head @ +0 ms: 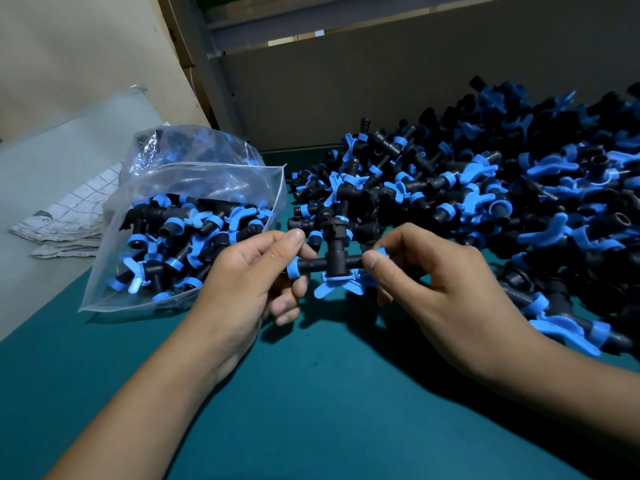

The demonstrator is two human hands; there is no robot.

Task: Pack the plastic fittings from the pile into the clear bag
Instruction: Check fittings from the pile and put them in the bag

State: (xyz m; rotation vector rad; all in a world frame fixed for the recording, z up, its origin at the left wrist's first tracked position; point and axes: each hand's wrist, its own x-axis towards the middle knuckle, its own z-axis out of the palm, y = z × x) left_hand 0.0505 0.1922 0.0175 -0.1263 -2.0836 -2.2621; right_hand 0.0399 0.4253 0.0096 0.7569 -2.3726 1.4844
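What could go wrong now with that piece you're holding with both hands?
The black plastic fitting with blue caps is only pinched at its tips by the left hand and right hand, so it might slip onto the green table. The floppy clear plastic bag mouth may sag, making fittings miss.

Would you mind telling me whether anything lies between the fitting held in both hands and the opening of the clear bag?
Nothing visible does. The fitting is pinched by the left hand and the right hand above the green mat. The clear bag lies just left, its mouth open toward the hands; only the left hand itself sits on that side.
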